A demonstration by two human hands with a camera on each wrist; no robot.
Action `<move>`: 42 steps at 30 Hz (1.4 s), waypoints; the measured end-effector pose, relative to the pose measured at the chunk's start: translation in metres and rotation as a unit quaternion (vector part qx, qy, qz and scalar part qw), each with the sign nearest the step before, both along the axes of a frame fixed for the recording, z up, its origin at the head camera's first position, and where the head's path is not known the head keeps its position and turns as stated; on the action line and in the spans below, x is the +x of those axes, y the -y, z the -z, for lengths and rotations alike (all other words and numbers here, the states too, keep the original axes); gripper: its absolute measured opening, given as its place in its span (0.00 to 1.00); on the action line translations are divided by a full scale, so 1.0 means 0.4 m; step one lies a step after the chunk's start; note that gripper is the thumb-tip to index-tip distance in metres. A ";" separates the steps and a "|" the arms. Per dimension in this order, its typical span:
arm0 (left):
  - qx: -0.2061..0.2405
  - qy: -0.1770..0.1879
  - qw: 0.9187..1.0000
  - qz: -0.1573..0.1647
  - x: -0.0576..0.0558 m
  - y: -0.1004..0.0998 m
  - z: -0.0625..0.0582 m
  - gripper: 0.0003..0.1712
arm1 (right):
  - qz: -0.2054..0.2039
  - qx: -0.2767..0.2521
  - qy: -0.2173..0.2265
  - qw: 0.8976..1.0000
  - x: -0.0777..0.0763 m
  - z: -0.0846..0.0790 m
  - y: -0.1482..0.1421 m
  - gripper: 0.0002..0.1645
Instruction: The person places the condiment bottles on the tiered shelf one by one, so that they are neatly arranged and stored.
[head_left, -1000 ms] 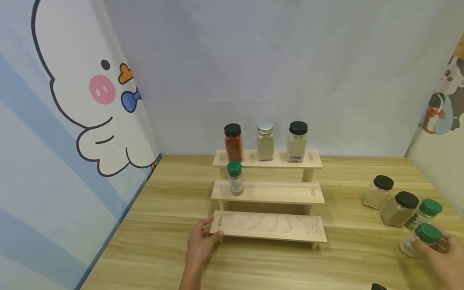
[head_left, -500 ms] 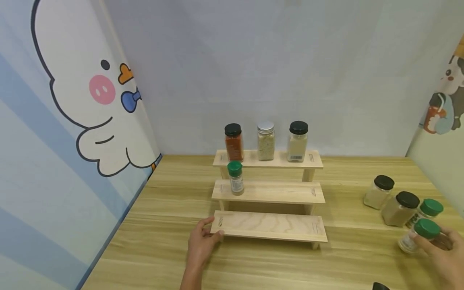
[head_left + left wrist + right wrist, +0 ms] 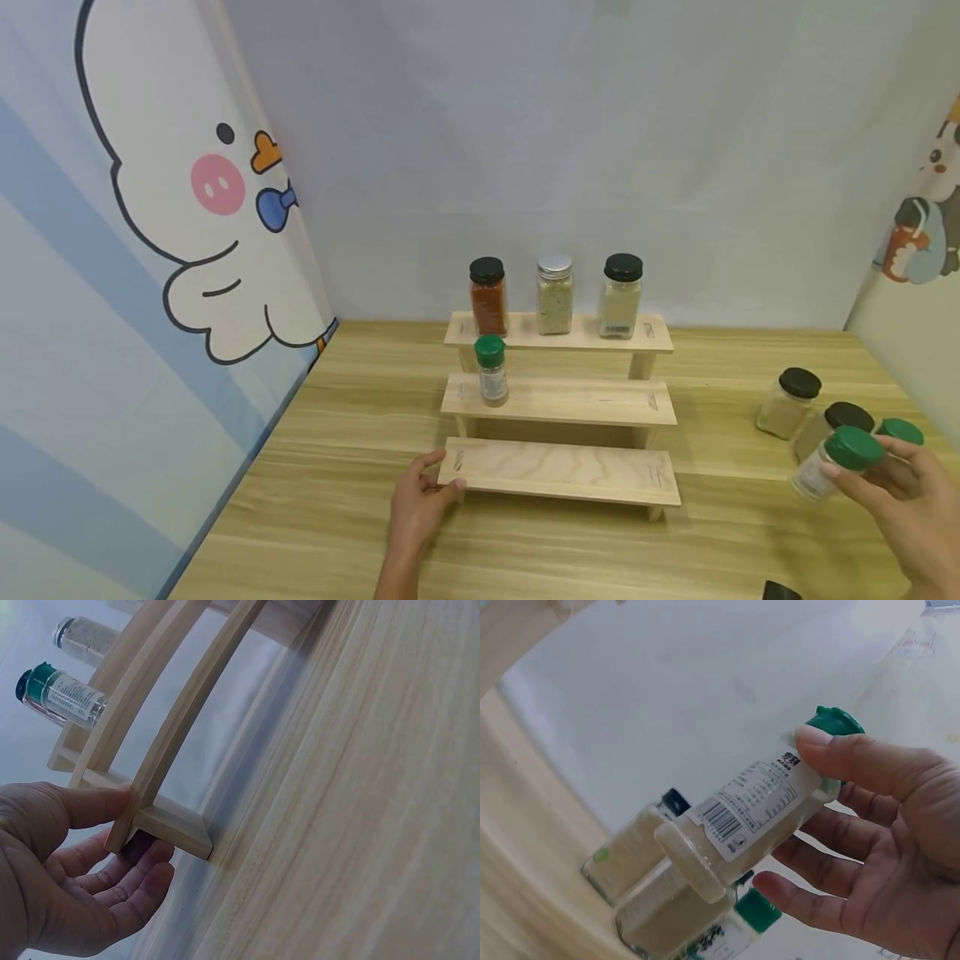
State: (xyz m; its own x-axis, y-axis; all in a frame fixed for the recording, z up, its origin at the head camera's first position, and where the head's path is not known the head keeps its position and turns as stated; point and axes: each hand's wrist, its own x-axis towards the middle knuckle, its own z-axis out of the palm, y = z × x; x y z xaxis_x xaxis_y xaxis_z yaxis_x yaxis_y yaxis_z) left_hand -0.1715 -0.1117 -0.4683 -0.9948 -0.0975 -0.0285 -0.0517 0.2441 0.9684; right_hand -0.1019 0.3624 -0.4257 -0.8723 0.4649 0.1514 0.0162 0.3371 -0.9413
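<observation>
My right hand point(image 3: 903, 492) pinches a green-capped spice jar point(image 3: 742, 810) near its cap, thumb on one side and fingers on the other. The jar is tilted, its barcode label facing the right wrist camera. In the head view it overlaps a black-capped jar behind it. My left hand point(image 3: 418, 507) grips the left end of the lowest board of a three-step wooden rack point(image 3: 558, 471), thumb on the front edge. Another green-capped jar point(image 3: 492, 371) stands at the left of the middle step. A red spice jar point(image 3: 489, 298), a silver-capped jar point(image 3: 555, 296) and a black-capped jar point(image 3: 620, 297) stand on top.
At the right of the wooden table point(image 3: 337, 417) stand a black-capped jar point(image 3: 787, 404), a second black-capped jar point(image 3: 847, 417) and a green-capped jar point(image 3: 900, 431). A black cap point(image 3: 780, 592) shows at the bottom edge. A pale curtain point(image 3: 562, 125) hangs behind the rack.
My right hand has lifted the green-capped spice jar off the table and moved it left and a little toward the back, tilting it. My left hand has stayed on the rack.
</observation>
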 end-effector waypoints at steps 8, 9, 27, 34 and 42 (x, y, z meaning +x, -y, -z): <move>0.004 -0.002 1.000 0.001 -0.004 0.000 0.000 0.33 | -0.057 0.120 -0.044 0.990 -0.021 -0.052 0.069 0.30; 0.004 -0.001 1.000 0.001 -0.004 0.001 0.000 0.33 | -0.070 0.117 -0.061 0.989 -0.025 -0.058 0.079 0.30; -0.004 0.000 1.000 0.000 -0.003 -0.001 0.002 0.34 | -0.233 0.018 -0.253 0.939 -0.106 -0.125 0.259 0.31; -0.006 0.002 1.000 -0.004 -0.003 -0.001 0.000 0.33 | -0.229 -0.005 -0.239 0.944 -0.138 -0.123 0.326 0.29; -0.011 0.000 1.000 -0.005 -0.001 0.000 0.001 0.33 | -0.214 0.002 -0.232 0.949 -0.162 -0.117 0.395 0.28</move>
